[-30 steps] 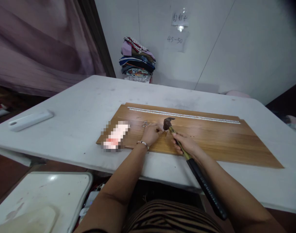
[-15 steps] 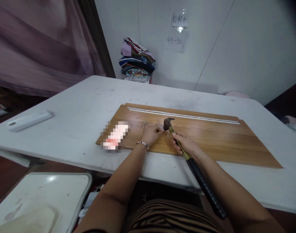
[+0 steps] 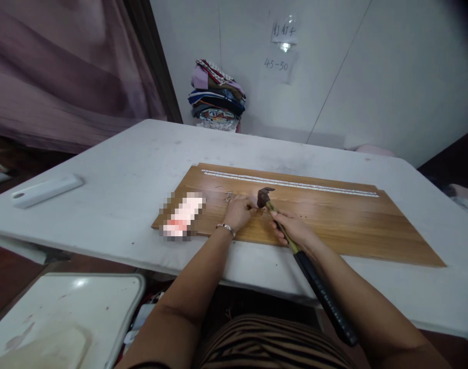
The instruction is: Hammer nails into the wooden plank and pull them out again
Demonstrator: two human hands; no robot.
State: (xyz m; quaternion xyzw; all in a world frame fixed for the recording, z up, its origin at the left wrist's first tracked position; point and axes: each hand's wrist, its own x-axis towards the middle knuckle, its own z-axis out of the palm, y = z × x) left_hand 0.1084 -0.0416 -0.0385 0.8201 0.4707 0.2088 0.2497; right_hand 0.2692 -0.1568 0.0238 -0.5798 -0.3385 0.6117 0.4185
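Observation:
A wooden board (image 3: 357, 230) lies flat with my left hand (image 3: 239, 211) resting on it, thumb and finger pinched on what looks like a nail, mostly hidden by the fingertips. My right hand (image 3: 293, 228) is wrapped round a claw hammer (image 3: 293, 243), gripping it partway up the yellowish shaft. The black grip slants back toward me, past the right wrist. Just right of the left fingertips is the rusty hammer head, close to the board; I cannot tell whether it touches the nail. Several loose nails (image 3: 229, 196) lie behind the left hand.
Two white measuring strips (image 3: 291, 182) run along the board's far side. A blurred-out packet (image 3: 182, 215) covers its left end. The white table (image 3: 114, 174) also carries a white handled object (image 3: 47, 190). Folded cloths (image 3: 217, 97) are stacked by the wall; a pale stool (image 3: 76, 297) stands at lower left.
The hammer head has shifted very slightly left and down toward the left fingertips. Both hands keep their holds, and the board and loose nails stay put.

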